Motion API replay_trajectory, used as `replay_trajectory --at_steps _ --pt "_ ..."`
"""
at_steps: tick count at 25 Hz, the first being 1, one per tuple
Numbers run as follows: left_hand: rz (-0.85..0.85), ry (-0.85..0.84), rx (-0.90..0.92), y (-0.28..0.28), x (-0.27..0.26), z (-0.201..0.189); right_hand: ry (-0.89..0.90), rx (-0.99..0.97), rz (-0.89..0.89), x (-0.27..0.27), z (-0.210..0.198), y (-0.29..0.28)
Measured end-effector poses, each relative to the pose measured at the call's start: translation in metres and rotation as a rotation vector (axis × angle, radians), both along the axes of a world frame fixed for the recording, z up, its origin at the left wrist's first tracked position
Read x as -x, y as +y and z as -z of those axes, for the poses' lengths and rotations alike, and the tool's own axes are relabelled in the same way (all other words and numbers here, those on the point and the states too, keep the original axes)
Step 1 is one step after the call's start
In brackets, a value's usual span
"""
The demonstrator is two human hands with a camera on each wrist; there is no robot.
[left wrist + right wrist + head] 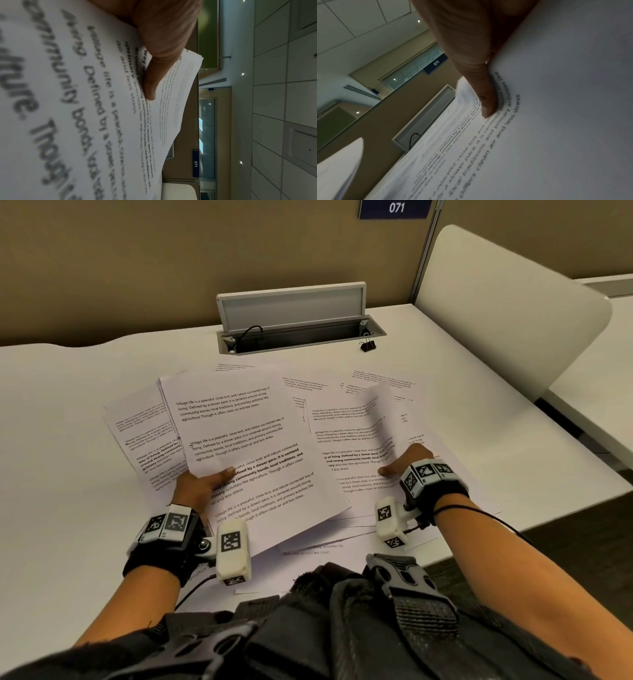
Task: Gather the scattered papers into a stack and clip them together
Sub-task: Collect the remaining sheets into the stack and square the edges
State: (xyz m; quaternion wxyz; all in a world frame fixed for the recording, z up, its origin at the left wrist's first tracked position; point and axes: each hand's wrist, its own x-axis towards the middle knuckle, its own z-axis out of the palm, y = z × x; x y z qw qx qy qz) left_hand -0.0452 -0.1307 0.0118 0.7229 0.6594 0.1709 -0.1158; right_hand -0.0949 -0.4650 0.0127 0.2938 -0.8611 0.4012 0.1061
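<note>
Printed white sheets lie scattered and overlapping across the white table (68,508). My left hand (202,486) grips a small stack of papers (239,433) at its near-left edge, thumb on top, and the stack is raised a little off the table. In the left wrist view the thumb (154,70) presses on that stack (89,94). My right hand (406,462) pinches a loose sheet (378,419) that curls up, blurred, from the right-hand pile (346,440). Its thumb (482,92) lies on the sheet (547,121). A black binder clip (368,345) stands at the back of the table, apart from both hands.
More sheets (137,440) lie flat to the left of the held stack and under my wrists. An open cable hatch (301,337) with a raised lid sits at the back centre. A white chair back (507,313) stands at the right, with the table edge (582,463) beyond my right hand.
</note>
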Motion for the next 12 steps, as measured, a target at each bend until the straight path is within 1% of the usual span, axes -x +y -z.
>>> replay_trajectory --at_steps 3,5,7,9,12 --pt "-0.004 0.001 -0.018 0.002 -0.002 0.001 -0.023 -0.084 0.01 0.001 -0.01 -0.012" --pt "0.001 0.001 -0.02 0.001 -0.003 0.0 -0.059 -0.108 0.028 0.007 -0.022 -0.032" --pt "0.007 -0.004 -0.024 -0.004 -0.003 -0.001 -0.051 -0.066 0.043 0.019 -0.031 -0.054" --pt "0.013 -0.014 -0.026 -0.008 -0.002 0.0 0.004 -0.001 0.035 0.031 -0.035 -0.069" --pt "0.025 -0.018 -0.052 -0.015 0.0 0.002 0.099 0.069 -0.024 0.039 -0.026 -0.084"
